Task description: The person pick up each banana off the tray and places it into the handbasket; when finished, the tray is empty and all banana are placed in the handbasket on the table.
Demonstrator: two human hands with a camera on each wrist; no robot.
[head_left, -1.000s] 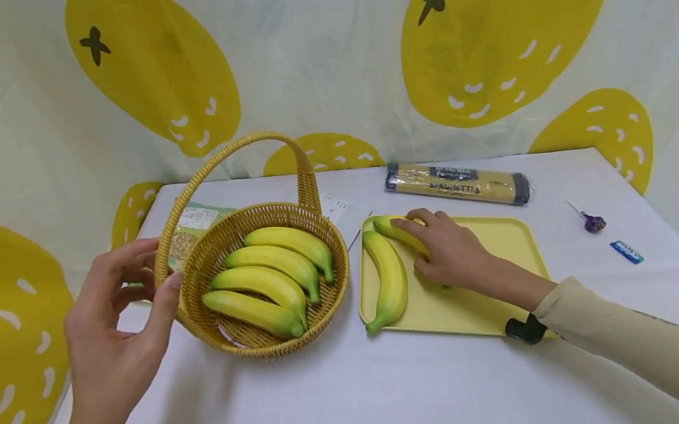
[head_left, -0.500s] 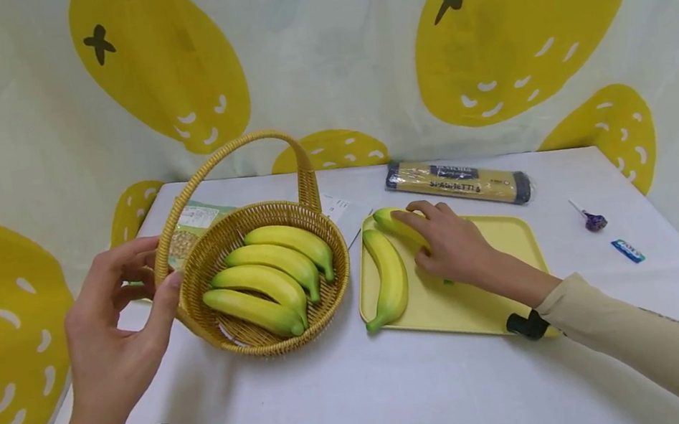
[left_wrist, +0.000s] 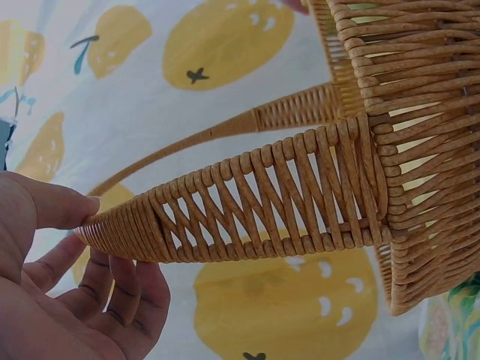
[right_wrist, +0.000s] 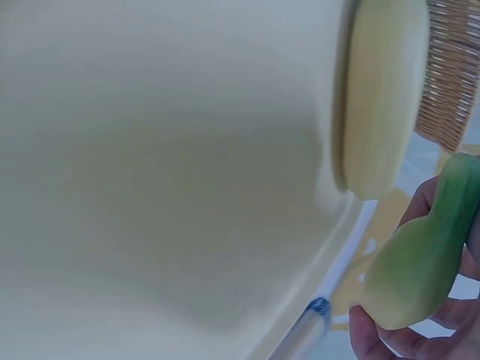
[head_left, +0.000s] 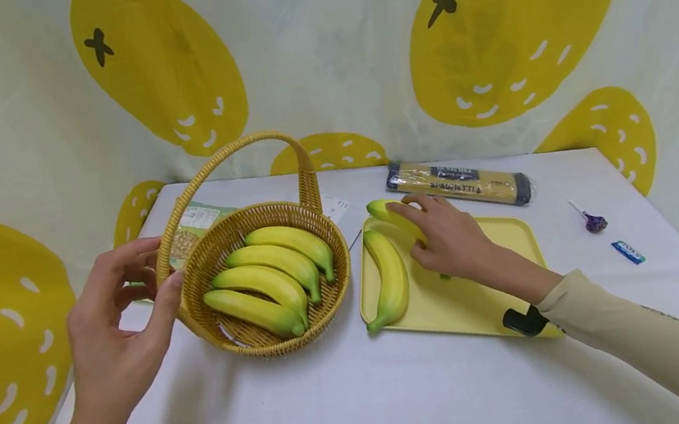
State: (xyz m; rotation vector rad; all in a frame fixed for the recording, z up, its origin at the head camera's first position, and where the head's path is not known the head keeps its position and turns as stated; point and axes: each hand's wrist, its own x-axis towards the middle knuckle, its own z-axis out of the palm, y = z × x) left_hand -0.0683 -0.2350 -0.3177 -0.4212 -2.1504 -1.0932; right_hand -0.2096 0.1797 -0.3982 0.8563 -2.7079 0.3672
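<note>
A wicker basket with a tall arched handle holds several yellow bananas lying side by side. My left hand pinches one side of that handle between thumb and fingers, as the left wrist view shows on the woven handle. Over the yellow tray, my right hand grips a banana that is raised a little. Its green stem end points out of my fingers in the right wrist view, where the tray's floor fills the left. Another banana lies along the tray's left side.
A spaghetti pack lies behind the tray. To the right are a purple-wrapped lollipop and a small blue packet. A green packet and a white paper lie partly hidden behind the basket.
My right hand has lifted the banana slightly off the tray, up and towards the back. The left hand and the basket have stayed in place.
</note>
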